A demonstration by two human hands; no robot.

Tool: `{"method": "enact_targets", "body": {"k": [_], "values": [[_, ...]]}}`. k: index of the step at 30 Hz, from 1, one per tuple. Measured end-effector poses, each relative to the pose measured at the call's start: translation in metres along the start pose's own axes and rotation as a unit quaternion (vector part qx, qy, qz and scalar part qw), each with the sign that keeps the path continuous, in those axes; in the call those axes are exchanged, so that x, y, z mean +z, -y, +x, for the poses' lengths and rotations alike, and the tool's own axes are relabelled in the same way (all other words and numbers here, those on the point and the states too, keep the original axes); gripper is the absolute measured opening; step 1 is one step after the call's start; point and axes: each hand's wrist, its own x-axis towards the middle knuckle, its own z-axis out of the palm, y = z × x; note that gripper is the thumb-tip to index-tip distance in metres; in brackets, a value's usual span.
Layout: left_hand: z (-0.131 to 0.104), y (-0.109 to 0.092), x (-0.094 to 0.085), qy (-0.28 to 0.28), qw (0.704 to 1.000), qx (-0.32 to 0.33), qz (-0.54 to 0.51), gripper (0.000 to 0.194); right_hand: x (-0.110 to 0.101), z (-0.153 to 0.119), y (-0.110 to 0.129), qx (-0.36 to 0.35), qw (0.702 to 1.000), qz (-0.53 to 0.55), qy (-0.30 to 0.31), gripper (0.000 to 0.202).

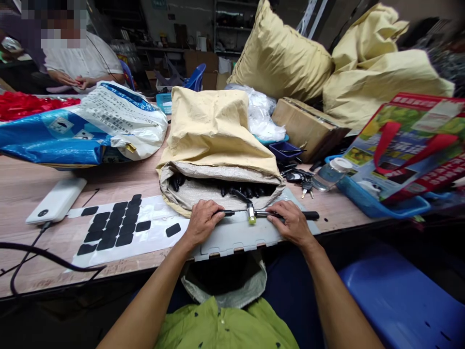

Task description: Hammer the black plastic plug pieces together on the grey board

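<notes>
Near the table's front edge, my left hand (201,220) is closed on a slim black rod (228,213) with its tip pointing right. My right hand (290,220) grips a small hammer (251,214) by its black handle, which runs out to the right. The hammer's metal head has a yellow-green face and lies a little right of the rod's tip. Both hands are over a grey board (232,240). Just behind them, a yellow woven sack (214,123) lies with its mouth facing me. Several dark rod-like pieces (254,191) show inside it.
A sheet of black stickers (119,223) and a white power bank (56,201) lie left. Blue-and-white bag (119,121) stands behind. At right are keys (307,186), a jar (332,174) and a blue basket (381,206). A co-worker (85,63) sits far left.
</notes>
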Motion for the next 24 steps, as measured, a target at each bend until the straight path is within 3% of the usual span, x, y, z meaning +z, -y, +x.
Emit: {"method": "enact_targets", "body": {"k": [5, 9, 11, 15, 17, 20, 22, 24], "values": [[-0.028, -0.030, -0.010, 0.007, 0.995, 0.091, -0.029, 0.021, 0.001, 0.001, -0.001, 0.003, 1.000, 0.003, -0.001, 0.012], [-0.075, -0.063, 0.000, 0.134, 0.977, 0.158, -0.051, 0.021, 0.001, 0.001, -0.001, 0.000, 1.000, 0.010, -0.001, 0.011], [-0.097, -0.069, 0.017, 0.196, 0.971, 0.133, 0.019, 0.016, 0.001, 0.000, -0.001, -0.002, 1.000, 0.014, -0.002, 0.011], [-0.119, -0.064, 0.047, 0.260, 0.952, -0.010, 0.160, 0.015, 0.001, 0.000, -0.002, -0.007, 1.000, 0.019, 0.000, 0.010], [-0.117, -0.065, 0.044, 0.274, 0.947, -0.048, 0.159, 0.019, 0.000, -0.001, -0.002, -0.010, 1.000, 0.022, 0.001, 0.010], [-0.092, -0.079, 0.018, 0.262, 0.962, -0.001, 0.080, 0.011, 0.000, -0.001, -0.002, -0.008, 1.000, 0.024, 0.002, 0.010], [-0.061, -0.089, -0.002, 0.206, 0.976, 0.025, 0.072, 0.014, 0.000, -0.001, -0.001, -0.005, 1.000, 0.025, 0.005, 0.010], [-0.024, -0.096, -0.014, 0.100, 0.987, 0.032, 0.125, 0.017, 0.000, 0.000, -0.001, 0.001, 1.000, 0.026, 0.008, 0.010]]}}
